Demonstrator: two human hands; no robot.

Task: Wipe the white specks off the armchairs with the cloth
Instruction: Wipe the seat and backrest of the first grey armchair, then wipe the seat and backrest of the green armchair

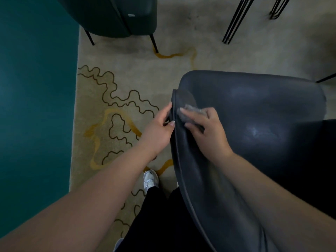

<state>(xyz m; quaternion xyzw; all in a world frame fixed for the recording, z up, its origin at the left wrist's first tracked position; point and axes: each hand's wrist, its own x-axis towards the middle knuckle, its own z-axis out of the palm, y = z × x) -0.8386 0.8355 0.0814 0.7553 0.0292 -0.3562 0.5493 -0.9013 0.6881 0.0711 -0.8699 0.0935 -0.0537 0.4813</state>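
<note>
Step in hand: wiping the inner face of the near armchair [254, 113] close under its left rim.
Cloth: small grey cloth [189, 113] lies flat on the dark upholstery, just inside the piped edge, pressed under the right hand [205, 130].
Right hand: fingers spread and curled over the cloth, holding it down against the chair.
Left hand: left hand [160, 130] pinches the rim from outside, thumb over the piping, bracing the shell.
Specks: faint pale dusting shows on the seat to the right; too fine to count.
Method advised: keep the left-hand brace, press evenly, use short overlapping strokes along the piping where specks would lodge, then work toward the seat.
Risk: a loaded cloth may smear; refold to a clean face.
Remaining: far armchair [112, 15] on the rug [127, 79] appears untouched.
</note>
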